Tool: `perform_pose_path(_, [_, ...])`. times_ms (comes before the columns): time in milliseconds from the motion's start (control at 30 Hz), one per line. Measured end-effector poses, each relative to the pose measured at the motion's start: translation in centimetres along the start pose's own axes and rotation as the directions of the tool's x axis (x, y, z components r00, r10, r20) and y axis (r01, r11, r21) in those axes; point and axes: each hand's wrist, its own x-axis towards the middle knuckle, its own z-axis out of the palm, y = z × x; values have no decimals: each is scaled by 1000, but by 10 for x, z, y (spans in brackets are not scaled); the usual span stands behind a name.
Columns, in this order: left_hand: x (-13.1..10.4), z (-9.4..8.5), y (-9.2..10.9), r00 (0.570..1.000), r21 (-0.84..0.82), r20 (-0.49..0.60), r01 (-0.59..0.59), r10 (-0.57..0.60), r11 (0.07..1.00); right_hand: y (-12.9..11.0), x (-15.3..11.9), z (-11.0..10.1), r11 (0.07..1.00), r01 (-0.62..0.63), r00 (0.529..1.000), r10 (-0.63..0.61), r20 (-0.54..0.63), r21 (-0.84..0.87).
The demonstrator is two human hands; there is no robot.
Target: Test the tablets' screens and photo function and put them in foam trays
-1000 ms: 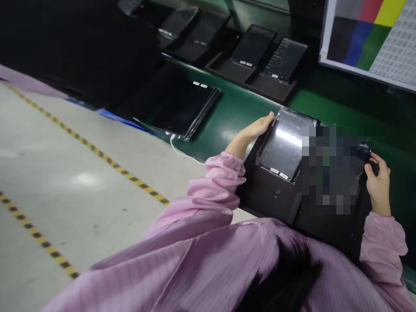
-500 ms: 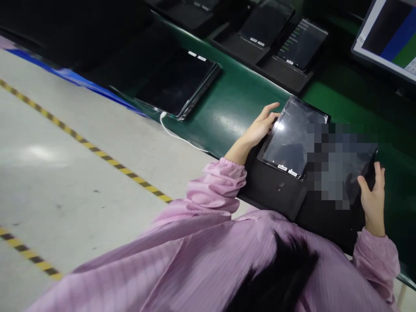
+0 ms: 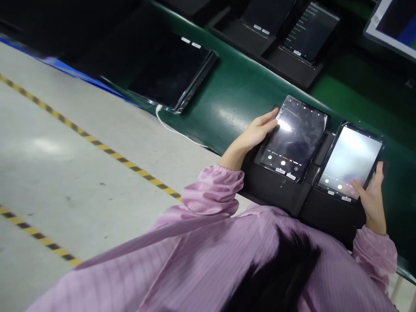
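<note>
Two tablets lie side by side on a black tray (image 3: 292, 195) in front of me. On the left tablet (image 3: 297, 134), the screen is dark with a row of icons and a white round button near the bottom. My left hand (image 3: 255, 138) grips its left edge, fingertips against the rim. The right tablet (image 3: 351, 156) shows a bright, whitish picture with similar buttons below. My right hand (image 3: 372, 197) holds it at the lower right, thumb over the screen's corner and fingers along the right edge. Both tablets carry small white labels at their near ends.
A stack of dark tablets (image 3: 172, 78) with a white cable (image 3: 169, 128) sits on the green tabletop (image 3: 227, 104) at left. Beyond are another tablet with lines of text (image 3: 310, 32) and a dark tablet (image 3: 266, 17). A monitor (image 3: 390, 26) stands at upper right.
Both tablets now show screens with camera-like buttons; the left was blank, and the right was blurred out. My left fingers have closed in on the edge, and my right thumb now lies over the screen.
</note>
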Motion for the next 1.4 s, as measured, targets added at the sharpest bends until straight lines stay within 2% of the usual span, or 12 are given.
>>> perform_pose_path(100, [-13,-5,-5,992,70,104,-83,75,994,-5,-1,-1,999,-30,999,30,16,-31])
perform_pose_path(200, [-31,-16,-7,966,208,245,-139,86,968,-11,-2,-3,995,-48,998,52,47,-85])
perform_pose_path(333, [-57,-25,-8,949,437,309,-202,64,876,-17,-7,-6,987,-86,991,98,88,-133])
perform_pose_path(467, [-68,-20,-21,955,512,285,-225,82,829,-15,-11,-9,985,-76,990,93,106,-154])
perform_pose_path(667, [-62,-7,-48,961,570,207,-271,183,776,-9,-12,-4,980,12,994,10,107,-198])
perform_pose_path(933, [-66,-6,-35,962,608,232,-261,147,749,-13,-15,3,977,16,997,0,76,-212])
perform_pose_path(1200, [-69,2,-39,971,625,179,-236,157,744,-8,-16,2,994,-23,998,30,58,-109])
perform_pose_path(1300, [-63,-5,-36,973,586,186,-221,135,780,-7,-15,7,999,-51,999,51,4,15])
perform_pose_path(1400, [-45,-11,-30,981,568,136,-194,141,800,-16,-14,9,971,-98,983,128,-129,219])
